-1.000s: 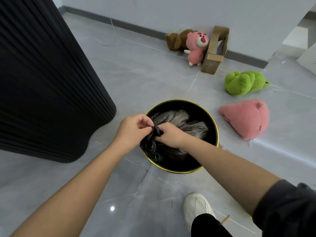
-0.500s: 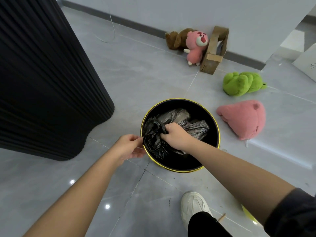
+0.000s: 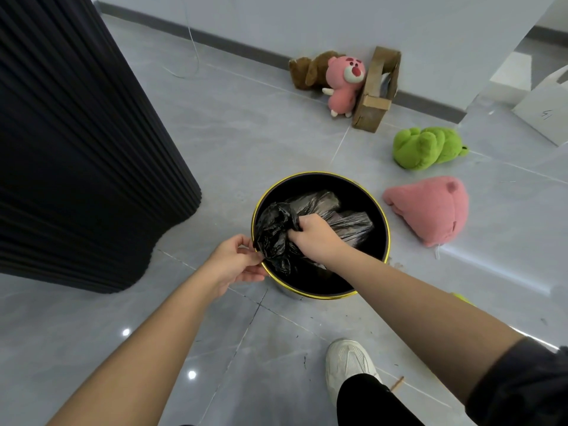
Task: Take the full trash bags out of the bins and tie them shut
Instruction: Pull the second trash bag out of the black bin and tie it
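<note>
A round black bin with a gold rim [image 3: 385,229] stands on the grey tiled floor below me. Inside it lies a black trash bag [image 3: 276,232], its top gathered into a crumpled bunch at the bin's left side. My right hand [image 3: 313,236] reaches into the bin and grips the gathered neck of the bag. At the bin's left rim, my left hand [image 3: 236,262] pinches a loose end of the bag between thumb and fingers. The lower part of the bag is hidden under my right hand.
A tall black pleated object [image 3: 76,142] fills the left. Plush toys lie beyond the bin: pink bear [image 3: 344,81], brown one [image 3: 307,69], green one [image 3: 427,147], pink one [image 3: 430,207]. A cardboard box [image 3: 375,90] leans on the wall. My white shoe [image 3: 350,364] is below.
My left hand has drawn back from the middle of the bin to its left rim, pulling a bag end with it. My right hand has kept its grip on the bag's neck.
</note>
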Action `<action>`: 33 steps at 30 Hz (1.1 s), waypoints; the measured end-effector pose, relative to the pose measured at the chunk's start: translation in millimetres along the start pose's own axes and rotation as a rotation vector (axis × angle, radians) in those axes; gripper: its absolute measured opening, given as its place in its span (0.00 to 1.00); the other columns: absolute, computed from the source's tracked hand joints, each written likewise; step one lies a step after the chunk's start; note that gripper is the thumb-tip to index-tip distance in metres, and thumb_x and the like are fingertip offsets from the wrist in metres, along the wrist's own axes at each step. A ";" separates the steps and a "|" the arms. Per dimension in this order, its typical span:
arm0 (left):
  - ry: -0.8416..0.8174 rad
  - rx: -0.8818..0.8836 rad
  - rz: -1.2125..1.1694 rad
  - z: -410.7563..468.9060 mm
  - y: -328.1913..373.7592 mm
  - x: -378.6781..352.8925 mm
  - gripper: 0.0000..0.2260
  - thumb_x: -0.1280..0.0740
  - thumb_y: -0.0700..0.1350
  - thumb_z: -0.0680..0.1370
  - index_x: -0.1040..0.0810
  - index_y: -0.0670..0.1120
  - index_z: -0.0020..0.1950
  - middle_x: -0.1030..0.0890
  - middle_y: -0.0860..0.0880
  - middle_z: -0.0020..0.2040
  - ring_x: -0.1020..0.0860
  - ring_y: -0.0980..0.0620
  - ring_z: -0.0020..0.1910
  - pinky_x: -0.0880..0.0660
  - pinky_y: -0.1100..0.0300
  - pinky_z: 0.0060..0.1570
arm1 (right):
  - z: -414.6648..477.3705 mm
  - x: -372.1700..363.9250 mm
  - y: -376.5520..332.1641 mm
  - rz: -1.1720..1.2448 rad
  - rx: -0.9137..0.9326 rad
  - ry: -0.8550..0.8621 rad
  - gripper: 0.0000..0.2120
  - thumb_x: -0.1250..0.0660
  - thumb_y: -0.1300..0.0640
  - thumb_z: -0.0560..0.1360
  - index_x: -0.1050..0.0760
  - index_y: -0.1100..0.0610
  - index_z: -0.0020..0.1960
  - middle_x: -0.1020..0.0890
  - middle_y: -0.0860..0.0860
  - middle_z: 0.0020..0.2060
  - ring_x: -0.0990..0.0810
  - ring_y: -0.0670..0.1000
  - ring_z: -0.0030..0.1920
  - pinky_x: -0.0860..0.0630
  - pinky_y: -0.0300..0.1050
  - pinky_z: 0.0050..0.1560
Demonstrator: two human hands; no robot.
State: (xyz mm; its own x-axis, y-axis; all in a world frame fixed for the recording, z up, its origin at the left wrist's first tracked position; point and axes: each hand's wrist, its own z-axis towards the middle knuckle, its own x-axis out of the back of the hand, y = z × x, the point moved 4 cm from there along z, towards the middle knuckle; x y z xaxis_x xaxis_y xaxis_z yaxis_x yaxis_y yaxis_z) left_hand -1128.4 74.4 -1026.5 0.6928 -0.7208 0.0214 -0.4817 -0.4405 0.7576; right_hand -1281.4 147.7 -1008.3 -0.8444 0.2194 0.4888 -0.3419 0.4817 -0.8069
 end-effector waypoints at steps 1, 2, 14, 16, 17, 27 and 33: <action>0.011 -0.003 0.007 1.3 -0.4 1.0 0.06 0.35 0.32 0.76 0.30 0.41 0.49 0.21 0.41 0.38 0.19 0.49 0.30 0.21 0.59 0.31 | -0.4 -0.7 -1.0 0.007 -0.006 0.003 0.11 0.37 0.61 0.74 0.28 0.69 0.37 0.27 0.56 0.31 0.29 0.51 0.35 0.33 0.45 0.37; 0.018 -0.004 0.017 2.5 -0.9 1.1 0.06 0.36 0.31 0.76 0.30 0.41 0.48 0.21 0.41 0.38 0.20 0.49 0.29 0.21 0.58 0.31 | -1.2 -0.7 -2.9 0.013 -0.008 0.008 0.11 0.37 0.61 0.74 0.27 0.68 0.37 0.25 0.56 0.32 0.28 0.51 0.35 0.30 0.46 0.38; 0.009 0.003 0.021 13.3 6.4 -25.5 0.08 0.36 0.33 0.77 0.31 0.44 0.45 0.21 0.43 0.34 0.21 0.51 0.26 0.21 0.60 0.30 | -2.9 36.2 -11.6 0.119 -0.030 0.186 0.12 0.37 0.58 0.72 0.25 0.68 0.39 0.21 0.57 0.33 0.25 0.52 0.37 0.23 0.53 0.45; 0.003 0.017 0.032 14.9 8.4 -27.7 0.08 0.36 0.33 0.77 0.32 0.44 0.44 0.21 0.43 0.35 0.21 0.51 0.26 0.20 0.59 0.32 | -5.2 48.3 -16.0 0.140 -0.032 0.242 0.16 0.38 0.53 0.68 0.25 0.68 0.39 0.19 0.61 0.35 0.23 0.55 0.38 0.23 0.56 0.47; 0.001 0.022 0.038 15.3 9.5 -29.3 0.08 0.36 0.33 0.77 0.32 0.45 0.43 0.21 0.43 0.35 0.21 0.51 0.26 0.20 0.58 0.32 | -6.3 55.7 -17.6 0.158 -0.037 0.276 0.17 0.39 0.52 0.66 0.25 0.67 0.39 0.19 0.62 0.36 0.22 0.56 0.38 0.23 0.57 0.47; -0.045 0.024 0.035 23.3 22.4 -65.7 0.12 0.36 0.33 0.77 0.34 0.45 0.39 0.21 0.47 0.25 0.21 0.51 0.24 0.21 0.59 0.30 | -32.4 144.6 -29.3 0.321 -0.019 0.574 0.18 0.39 0.48 0.63 0.29 0.64 0.41 0.23 0.55 0.33 0.24 0.55 0.38 0.25 0.69 0.48; 0.018 0.002 0.008 16.9 24.5 -69.7 0.09 0.32 0.37 0.76 0.32 0.44 0.47 0.22 0.43 0.38 0.20 0.50 0.29 0.21 0.56 0.34 | -64.0 177.5 -70.5 0.415 0.015 0.662 0.06 0.40 0.56 0.73 0.28 0.55 0.38 0.24 0.58 0.41 0.25 0.56 0.42 0.26 0.54 0.51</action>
State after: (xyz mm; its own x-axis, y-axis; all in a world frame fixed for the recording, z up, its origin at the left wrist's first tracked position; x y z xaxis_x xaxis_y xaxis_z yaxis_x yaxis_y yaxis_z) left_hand -1197.6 104.8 -1020.5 0.6986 -0.7145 0.0388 -0.4878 -0.4359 0.7563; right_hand -1380.7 207.0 -843.5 -0.4841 0.8419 0.2383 -0.0618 0.2387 -0.9691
